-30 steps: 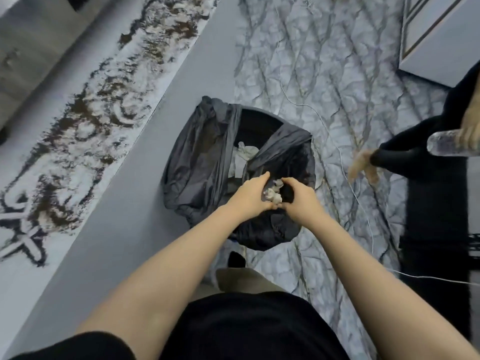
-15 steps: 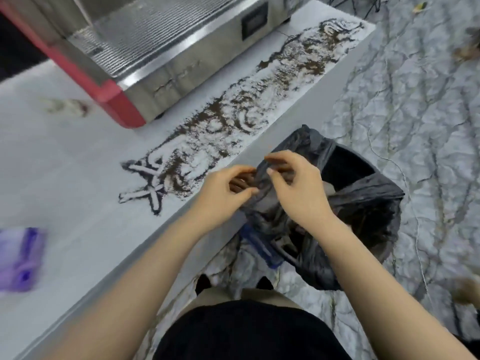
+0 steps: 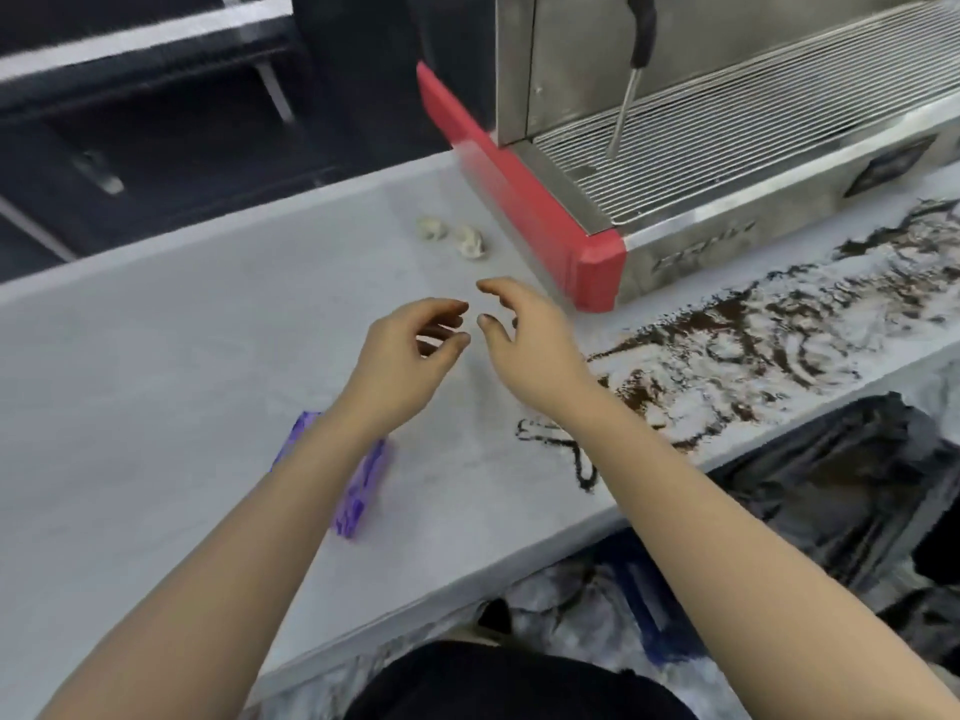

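My left hand (image 3: 410, 350) and my right hand (image 3: 524, 335) hover side by side above the grey counter (image 3: 156, 381), fingers loosely curled, holding nothing. Two crumpled white paper wads (image 3: 457, 237) lie on the counter beyond my hands, near the red corner of the espresso machine (image 3: 675, 163). A purple packet (image 3: 358, 491) lies on the counter, partly hidden under my left forearm. Spilled coffee grounds (image 3: 753, 345) are smeared along the counter to the right.
A bin lined with a black bag (image 3: 831, 491) stands on the floor below the counter's front edge at the right. The machine's steam wand (image 3: 631, 75) hangs over its drip grille. Dark shelving lies behind the counter at the upper left.
One second ago both hands held crumpled paper over the bin. My view has since swung left to the counter, and both hands have risen over it, empty.
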`<state>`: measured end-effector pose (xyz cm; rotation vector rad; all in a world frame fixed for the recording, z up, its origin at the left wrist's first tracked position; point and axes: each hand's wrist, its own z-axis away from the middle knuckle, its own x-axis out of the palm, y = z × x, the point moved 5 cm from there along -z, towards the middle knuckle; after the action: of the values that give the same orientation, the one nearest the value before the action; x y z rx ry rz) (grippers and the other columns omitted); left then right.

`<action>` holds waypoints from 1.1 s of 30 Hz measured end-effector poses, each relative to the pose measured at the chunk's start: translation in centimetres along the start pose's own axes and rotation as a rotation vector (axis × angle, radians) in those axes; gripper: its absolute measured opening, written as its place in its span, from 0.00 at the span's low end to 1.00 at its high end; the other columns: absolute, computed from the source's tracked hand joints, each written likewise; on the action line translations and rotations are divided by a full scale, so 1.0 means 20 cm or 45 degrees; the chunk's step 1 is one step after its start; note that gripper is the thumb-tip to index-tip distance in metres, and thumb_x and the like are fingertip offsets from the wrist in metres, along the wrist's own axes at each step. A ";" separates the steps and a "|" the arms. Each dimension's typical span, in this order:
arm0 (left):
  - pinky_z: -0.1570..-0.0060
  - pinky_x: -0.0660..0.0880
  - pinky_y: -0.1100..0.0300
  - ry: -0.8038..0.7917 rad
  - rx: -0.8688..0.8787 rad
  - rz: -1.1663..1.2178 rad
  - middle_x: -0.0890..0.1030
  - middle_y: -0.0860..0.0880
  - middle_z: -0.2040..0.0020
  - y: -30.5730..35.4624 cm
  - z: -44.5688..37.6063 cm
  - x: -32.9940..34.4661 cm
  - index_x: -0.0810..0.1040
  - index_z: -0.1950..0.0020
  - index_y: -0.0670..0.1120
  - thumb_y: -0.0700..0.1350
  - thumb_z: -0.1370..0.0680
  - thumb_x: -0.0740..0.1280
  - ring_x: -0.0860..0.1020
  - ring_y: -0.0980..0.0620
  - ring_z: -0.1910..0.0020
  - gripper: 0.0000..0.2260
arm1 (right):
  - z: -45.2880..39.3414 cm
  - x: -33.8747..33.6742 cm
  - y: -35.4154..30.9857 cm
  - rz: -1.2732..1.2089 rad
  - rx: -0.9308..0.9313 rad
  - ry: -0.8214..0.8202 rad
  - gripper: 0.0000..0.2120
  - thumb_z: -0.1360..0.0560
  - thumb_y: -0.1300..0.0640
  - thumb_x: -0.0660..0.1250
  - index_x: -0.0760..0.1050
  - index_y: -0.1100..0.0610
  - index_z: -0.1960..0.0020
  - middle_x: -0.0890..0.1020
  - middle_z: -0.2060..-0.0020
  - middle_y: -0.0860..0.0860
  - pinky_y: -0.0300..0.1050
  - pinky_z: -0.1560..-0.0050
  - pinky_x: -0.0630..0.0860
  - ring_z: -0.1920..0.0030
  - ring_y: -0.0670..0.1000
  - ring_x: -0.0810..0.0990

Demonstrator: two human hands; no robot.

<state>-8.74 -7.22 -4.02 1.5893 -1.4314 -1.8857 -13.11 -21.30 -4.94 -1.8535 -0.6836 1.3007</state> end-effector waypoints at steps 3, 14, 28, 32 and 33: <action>0.47 0.78 0.63 0.054 -0.008 -0.104 0.81 0.52 0.39 -0.17 -0.20 -0.09 0.78 0.35 0.46 0.42 0.21 0.69 0.80 0.56 0.45 0.15 | -0.24 0.15 0.04 0.142 0.033 -0.009 0.21 0.21 0.60 0.61 0.66 0.58 0.29 0.69 0.30 0.55 0.49 0.29 0.64 0.29 0.54 0.66; 0.29 0.63 0.47 -0.243 0.115 -0.742 0.50 0.44 0.18 -0.50 -0.95 -0.04 0.54 0.19 0.46 0.43 0.18 0.61 0.54 0.41 0.21 0.28 | -0.75 0.43 0.27 0.741 0.166 -0.279 0.29 0.20 0.67 0.53 0.51 0.52 0.23 0.44 0.22 0.50 0.56 0.27 0.59 0.23 0.56 0.46; 0.43 0.76 0.48 -0.387 0.376 -0.822 0.79 0.41 0.37 -0.47 -0.78 0.02 0.80 0.36 0.41 0.39 0.18 0.62 0.77 0.40 0.41 0.13 | -0.55 0.31 0.23 0.828 -0.064 -0.160 0.15 0.30 0.72 0.60 0.63 0.56 0.67 0.70 0.62 0.54 0.46 0.66 0.66 0.57 0.58 0.73; 0.44 0.77 0.51 -0.517 0.416 -0.740 0.82 0.44 0.41 -0.38 -0.51 0.02 0.82 0.38 0.43 0.33 0.23 0.66 0.81 0.44 0.43 0.15 | -0.30 0.25 0.24 0.639 -0.034 -0.177 0.06 0.28 0.66 0.65 0.79 0.59 0.56 0.79 0.57 0.55 0.52 0.59 0.78 0.55 0.58 0.78; 0.43 0.77 0.53 -0.570 0.394 -0.689 0.83 0.45 0.41 -0.35 -0.45 0.04 0.82 0.38 0.44 0.32 0.24 0.67 0.81 0.47 0.44 0.16 | -0.23 0.22 0.24 0.560 -0.016 -0.159 0.06 0.29 0.65 0.66 0.80 0.58 0.55 0.80 0.57 0.54 0.53 0.58 0.78 0.57 0.57 0.79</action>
<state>1.23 -8.89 -9.14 1.9329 -1.6509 -2.5590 -7.21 -21.86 -10.30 -2.0164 -0.3543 1.7041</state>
